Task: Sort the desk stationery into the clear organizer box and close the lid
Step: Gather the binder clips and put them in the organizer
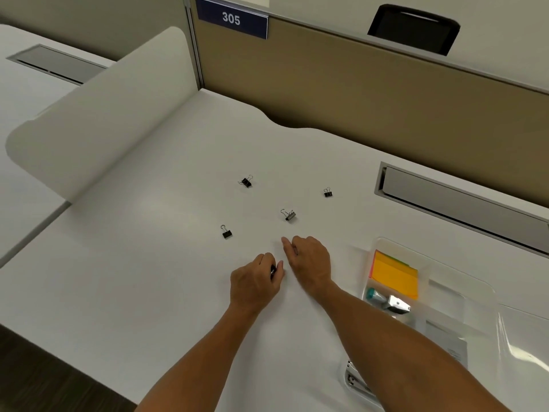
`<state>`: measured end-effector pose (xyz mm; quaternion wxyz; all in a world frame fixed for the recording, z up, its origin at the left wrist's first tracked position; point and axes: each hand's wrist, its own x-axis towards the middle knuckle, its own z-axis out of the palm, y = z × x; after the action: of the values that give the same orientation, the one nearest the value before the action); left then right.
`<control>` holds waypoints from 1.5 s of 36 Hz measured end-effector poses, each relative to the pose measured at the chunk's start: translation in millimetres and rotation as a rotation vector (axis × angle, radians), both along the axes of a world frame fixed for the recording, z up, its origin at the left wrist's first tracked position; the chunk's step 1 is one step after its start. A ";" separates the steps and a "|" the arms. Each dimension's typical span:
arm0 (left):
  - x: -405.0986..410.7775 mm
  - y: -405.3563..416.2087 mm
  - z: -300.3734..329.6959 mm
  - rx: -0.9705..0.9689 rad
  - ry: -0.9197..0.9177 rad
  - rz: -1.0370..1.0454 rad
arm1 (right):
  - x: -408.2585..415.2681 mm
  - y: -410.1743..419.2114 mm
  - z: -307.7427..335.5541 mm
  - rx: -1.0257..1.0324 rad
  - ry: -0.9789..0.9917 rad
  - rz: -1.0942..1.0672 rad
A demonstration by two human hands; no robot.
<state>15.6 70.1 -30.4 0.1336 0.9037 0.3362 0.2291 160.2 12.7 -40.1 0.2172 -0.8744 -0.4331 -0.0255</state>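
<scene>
Head view: a white desk (142, 263) is seen from above, with both forearms reaching forward over it. The left hand (255, 281) is curled, and a small dark object (272, 270), probably a binder clip, is pinched between its thumb and fingers, though too little is shown for its kind to be certain. The right hand (309, 260) lies just beside it with the fingers loosely curled and one finger stretched forward; nothing is seen in its grasp, and whether something small is hidden beneath cannot be told. Four binder clips are scattered on the desk beyond the hands: the nearest clip (288, 215) just ahead of the right hand, a left clip (227, 232), a far clip (246, 181) and a right clip (327, 192), all well apart from one another. The clear organizer box (427, 281) stands to the right, near the right forearm, its lid (523, 346) laid open beside it so that compartments can be filled. Orange sticky notes (395, 276) are already housed in one compartment; a teal-capped item (375, 295) and a small metal piece (396, 304) lie in another. A white stapler (355, 379) is partly hidden under the right arm. The clips are judged to be under collection, one hand gathering while the other is readied for the nearest clip.
</scene>
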 end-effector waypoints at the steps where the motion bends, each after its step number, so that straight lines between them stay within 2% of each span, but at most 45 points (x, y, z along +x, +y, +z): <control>1: -0.3 -0.2 1.0 0.008 -0.027 0.003 | 2.3 1.0 3.2 0.019 0.049 -0.018; 8: -1.2 0.7 -1.7 -0.023 -0.158 0.012 | 18.6 8.2 47.1 0.342 0.785 -0.325; 12: -0.9 2.6 -2.5 -0.076 -0.187 0.021 | 32.4 3.8 57.6 0.277 0.977 -0.297; 17: -7.4 -1.1 3.1 -0.117 -0.268 0.046 | 47.1 -7.1 61.2 0.026 0.756 -0.195; 20: -14.4 -5.1 4.2 -0.162 -0.294 0.059 | 49.6 -16.0 63.2 -0.137 0.692 -0.134; 23: -22.1 -9.4 1.3 -0.228 -0.294 0.070 | 46.8 -22.1 63.8 -0.213 0.627 -0.104; 30: -34.5 -12.5 -12.4 -0.283 -0.167 -0.005 | 22.8 -35.2 55.6 -0.413 0.490 -0.118; 40: -33.2 -11.7 -13.8 -0.276 -0.079 -0.026 | -1.9 -32.1 51.4 -0.409 0.375 -0.103; 54: -27.4 -15.9 7.3 -0.268 0.076 0.016 | -17.8 -32.7 54.6 -0.346 0.348 -0.048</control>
<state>-11.9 54.2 -23.1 0.2386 0.8830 0.3758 0.1488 142.4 -20.0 14.5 0.1346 -0.8998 -0.3663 0.1950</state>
